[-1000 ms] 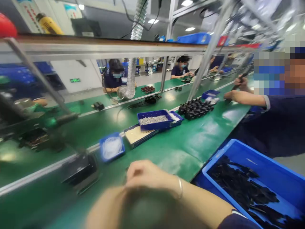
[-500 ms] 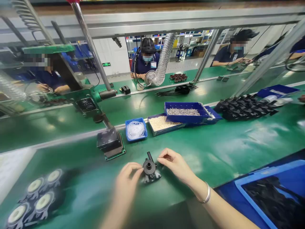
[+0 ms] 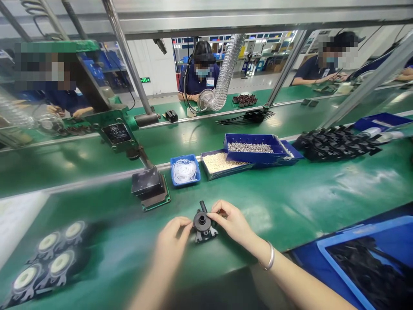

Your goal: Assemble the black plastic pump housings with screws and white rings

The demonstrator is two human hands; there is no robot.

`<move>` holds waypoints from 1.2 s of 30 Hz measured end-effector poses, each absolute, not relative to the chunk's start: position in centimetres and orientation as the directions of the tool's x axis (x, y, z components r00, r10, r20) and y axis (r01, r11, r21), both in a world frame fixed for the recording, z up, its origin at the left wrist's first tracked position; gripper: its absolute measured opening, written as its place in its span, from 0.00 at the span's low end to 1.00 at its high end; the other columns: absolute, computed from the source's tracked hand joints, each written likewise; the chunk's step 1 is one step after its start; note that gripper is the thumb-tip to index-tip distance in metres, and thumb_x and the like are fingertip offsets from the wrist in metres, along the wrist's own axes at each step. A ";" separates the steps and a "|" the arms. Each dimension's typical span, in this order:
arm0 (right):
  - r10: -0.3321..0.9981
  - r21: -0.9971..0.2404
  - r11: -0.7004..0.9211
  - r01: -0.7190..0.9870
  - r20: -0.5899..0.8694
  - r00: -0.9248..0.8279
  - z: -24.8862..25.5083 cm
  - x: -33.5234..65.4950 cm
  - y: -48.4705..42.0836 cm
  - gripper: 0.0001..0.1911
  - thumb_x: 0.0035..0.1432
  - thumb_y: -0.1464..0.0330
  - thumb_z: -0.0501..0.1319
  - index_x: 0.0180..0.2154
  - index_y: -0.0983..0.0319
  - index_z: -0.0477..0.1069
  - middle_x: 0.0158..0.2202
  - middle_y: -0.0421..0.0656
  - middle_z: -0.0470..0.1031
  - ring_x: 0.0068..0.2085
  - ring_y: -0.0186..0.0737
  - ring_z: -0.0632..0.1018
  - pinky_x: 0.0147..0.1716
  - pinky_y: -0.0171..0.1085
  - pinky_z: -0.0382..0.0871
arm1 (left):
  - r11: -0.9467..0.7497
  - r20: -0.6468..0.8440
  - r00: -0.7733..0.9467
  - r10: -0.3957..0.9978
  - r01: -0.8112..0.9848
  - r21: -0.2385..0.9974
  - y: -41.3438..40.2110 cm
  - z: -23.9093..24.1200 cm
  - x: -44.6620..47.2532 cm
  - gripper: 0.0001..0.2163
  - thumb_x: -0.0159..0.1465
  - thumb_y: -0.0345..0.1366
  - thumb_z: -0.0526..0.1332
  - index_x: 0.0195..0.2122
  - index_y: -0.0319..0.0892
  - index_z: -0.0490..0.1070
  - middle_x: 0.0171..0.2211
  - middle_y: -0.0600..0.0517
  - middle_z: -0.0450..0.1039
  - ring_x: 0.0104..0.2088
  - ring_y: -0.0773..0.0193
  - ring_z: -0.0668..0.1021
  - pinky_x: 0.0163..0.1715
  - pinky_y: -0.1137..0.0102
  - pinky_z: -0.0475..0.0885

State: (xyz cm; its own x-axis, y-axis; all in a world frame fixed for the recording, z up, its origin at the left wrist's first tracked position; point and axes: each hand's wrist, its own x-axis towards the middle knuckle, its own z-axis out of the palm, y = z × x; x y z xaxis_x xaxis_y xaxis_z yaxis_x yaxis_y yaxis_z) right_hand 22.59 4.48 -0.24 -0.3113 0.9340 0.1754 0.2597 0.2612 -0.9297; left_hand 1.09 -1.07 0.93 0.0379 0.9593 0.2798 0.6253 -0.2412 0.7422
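Observation:
A small black plastic pump housing (image 3: 203, 224) with a round port and a short spout stands on the green bench (image 3: 290, 206) near the front edge. My left hand (image 3: 172, 239) pinches its left side with curled fingers. My right hand (image 3: 230, 221), a silver bangle on its wrist, grips the right side with fingertips on the rim. Both hands touch the part.
Behind stand a small press (image 3: 150, 187), a blue tray of white rings (image 3: 184, 170), a tray of pale pellets (image 3: 219, 163) and a tray of metal pins (image 3: 251, 148). Black housings (image 3: 335, 142) are piled right; white-centred parts (image 3: 48, 260) lie left. A blue bin (image 3: 364, 267) holds black parts. Other people work across the line.
The view swung left and down from the neighbouring person to the bench. My hands came into view on the black housing, and my right hand closed in onto its rim.

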 end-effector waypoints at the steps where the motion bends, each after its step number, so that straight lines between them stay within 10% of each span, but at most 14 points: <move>1: 0.913 -0.897 0.333 0.291 0.231 -0.335 -0.3 22.7 4.4 0.11 0.65 0.62 0.61 0.31 0.60 0.69 0.31 0.41 0.72 0.33 0.39 0.74 0.35 0.37 0.70 | -0.286 0.301 0.093 0.949 0.654 0.700 -1.0 0.9 0.9 0.07 0.68 0.34 0.57 0.34 0.44 0.73 0.36 0.49 0.80 0.37 0.61 0.81 0.39 0.69 0.77; 8: 0.614 -0.549 0.766 0.336 0.466 -0.638 -0.6 24.3 4.3 0.08 0.69 0.72 0.54 0.46 0.60 0.69 0.43 0.48 0.76 0.45 0.44 0.76 0.46 0.45 0.73 | -0.479 0.388 0.311 0.867 0.736 0.479 -1.0 1.0 0.3 0.08 0.69 0.30 0.53 0.40 0.43 0.73 0.38 0.48 0.80 0.39 0.60 0.82 0.40 0.68 0.77; 14: 0.615 -0.546 0.765 0.341 0.464 -0.638 -1.1 24.9 4.1 0.13 0.69 0.74 0.53 0.53 0.60 0.66 0.47 0.48 0.76 0.50 0.44 0.76 0.50 0.46 0.74 | -0.368 0.321 0.213 0.923 0.732 0.573 -0.8 1.6 0.5 0.06 0.68 0.31 0.56 0.35 0.44 0.71 0.36 0.51 0.80 0.36 0.63 0.82 0.37 0.71 0.78; 26: 0.547 -0.422 0.834 0.356 0.547 -0.633 -2.3 25.1 3.3 0.20 0.66 0.78 0.55 0.58 0.64 0.63 0.51 0.51 0.74 0.53 0.46 0.74 0.54 0.47 0.73 | -0.623 0.521 0.503 0.690 0.779 0.074 -1.8 -0.4 0.5 0.12 0.67 0.23 0.52 0.48 0.34 0.71 0.45 0.41 0.80 0.44 0.54 0.82 0.46 0.60 0.81; 32: 0.534 -0.334 0.845 0.417 0.512 -0.673 -0.4 25.8 3.9 0.18 0.66 0.75 0.56 0.57 0.62 0.65 0.50 0.49 0.76 0.51 0.45 0.77 0.49 0.46 0.75 | -0.586 0.523 0.438 0.731 0.796 0.151 -2.2 -0.8 0.5 0.12 0.67 0.26 0.54 0.50 0.36 0.69 0.46 0.41 0.80 0.45 0.54 0.82 0.47 0.60 0.80; 36: 0.657 -0.362 0.709 0.605 0.650 -0.382 4.7 28.1 9.2 0.17 0.67 0.70 0.57 0.56 0.62 0.66 0.52 0.50 0.74 0.54 0.46 0.75 0.55 0.46 0.71 | -0.487 0.475 0.314 0.822 0.820 0.300 -2.2 -1.2 0.5 0.15 0.67 0.31 0.56 0.55 0.38 0.66 0.52 0.40 0.76 0.50 0.52 0.80 0.48 0.59 0.80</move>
State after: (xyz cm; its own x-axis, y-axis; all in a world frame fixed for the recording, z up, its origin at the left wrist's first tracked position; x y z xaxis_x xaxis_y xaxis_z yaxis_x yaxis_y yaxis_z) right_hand 28.07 9.23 4.74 -0.3818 0.6572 0.6499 0.6053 0.7092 -0.3615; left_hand 0.54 -2.22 -1.19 0.3141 0.8218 0.4754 0.8201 -0.4871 0.3003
